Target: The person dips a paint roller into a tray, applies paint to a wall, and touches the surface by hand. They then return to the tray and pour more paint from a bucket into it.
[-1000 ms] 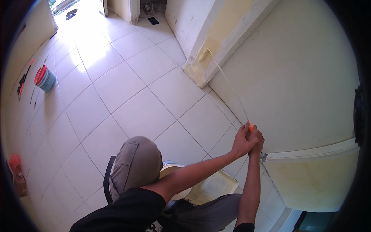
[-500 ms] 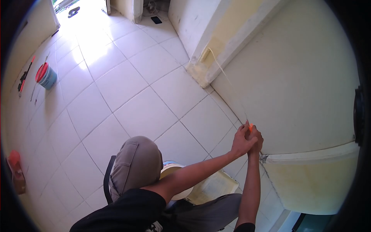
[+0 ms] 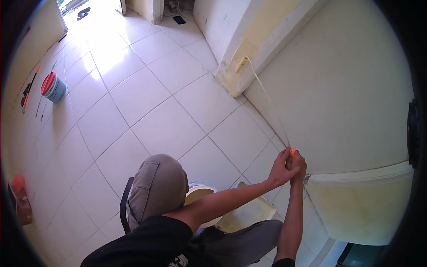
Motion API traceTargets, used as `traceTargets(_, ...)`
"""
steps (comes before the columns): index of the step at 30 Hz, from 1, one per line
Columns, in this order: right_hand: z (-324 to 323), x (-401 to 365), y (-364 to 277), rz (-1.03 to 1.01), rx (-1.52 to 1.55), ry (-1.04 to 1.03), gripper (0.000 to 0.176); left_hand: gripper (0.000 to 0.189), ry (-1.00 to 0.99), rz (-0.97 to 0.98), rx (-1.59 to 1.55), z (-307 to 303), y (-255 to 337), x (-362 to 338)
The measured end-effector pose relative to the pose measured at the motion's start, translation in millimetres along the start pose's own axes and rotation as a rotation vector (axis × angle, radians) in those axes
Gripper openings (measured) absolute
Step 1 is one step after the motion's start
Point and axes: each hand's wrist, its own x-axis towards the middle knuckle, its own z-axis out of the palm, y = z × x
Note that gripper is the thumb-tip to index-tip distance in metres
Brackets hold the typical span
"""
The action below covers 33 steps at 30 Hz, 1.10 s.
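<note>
Both my hands grip the orange handle of a small paint roller, close to the right-hand wall. My left hand reaches across from the left, its fingers closed at the handle. My right hand is wrapped around the same handle, hiding most of it. A long, thin, pale rod runs from the handle up and left to the narrow roller head. That head rests against the yellowish strip of wall, near its foot. Below my left forearm are a paint bucket, partly hidden, and a pale, paint-stained tray.
White floor tiles stretch to a bright doorway. At the left stand a blue bucket with a red rim and long tools. A phone lies at the back. A red bag sits far left; my bent knee is in front.
Both hands and the handle have shifted slightly down and to the right. The roller head has moved a little the same way along the yellowish strip.
</note>
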Motion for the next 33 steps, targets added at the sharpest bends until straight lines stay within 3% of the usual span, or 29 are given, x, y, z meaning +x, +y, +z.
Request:
traceTargets(6,24.9,3.2,6.6,-0.122,0.041,0.058,0.042,0.098,0.116,0.020,0.107,-0.4,-19.0,1.5)
traceTargets(13,46.5,28.4,-13.9,-0.110,0.006,0.031,0.046,0.094,0.187,0.053,0.083,-18.6,-34.8,25.3)
traceTargets(22,67.2,34.6,-32.4,-0.042,-0.097,0.065,0.040,0.091,0.152,-0.012,0.003,-39.2,-39.6,40.4)
traceTargets(33,81.7,-7.0,7.1,-0.020,-0.098,0.106,0.041,0.087,0.069,-0.033,0.097,-20.8,-55.0,3.2)
